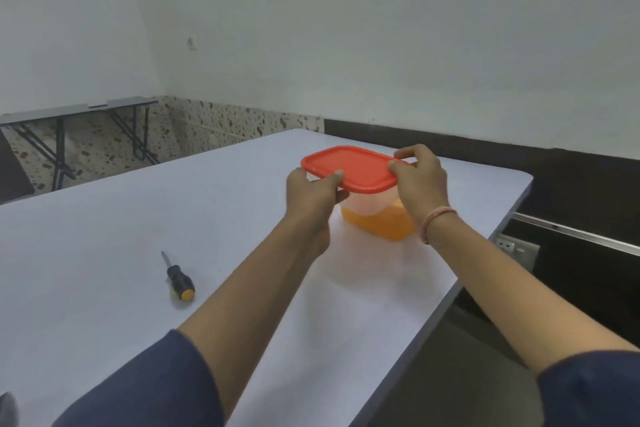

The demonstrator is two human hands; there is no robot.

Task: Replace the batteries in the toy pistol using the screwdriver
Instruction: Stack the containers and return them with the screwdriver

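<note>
Both hands take the red lid (353, 166) of a clear plastic container (377, 222) that stands on the desk (104, 236). The left hand (313, 191) pinches the near left edge, thumb on top and fingers curled under the rim. The right hand (420, 177) curls its fingers (405, 152) over the far right corner. The box looks light and thin-walled, and the lid looks like a flexible snap-on, so it would best be peeled up from a corner while the body is held down. The toy pistol is not in plain view. Something orange shows through the lower wall, and I cannot tell whether that is it. The screwdriver (178, 279) lies flat on the desk, left of the left forearm and well apart from either hand. It looks small, stiff and light, and its stubby black-and-yellow handle is the obvious place to grasp.
</note>
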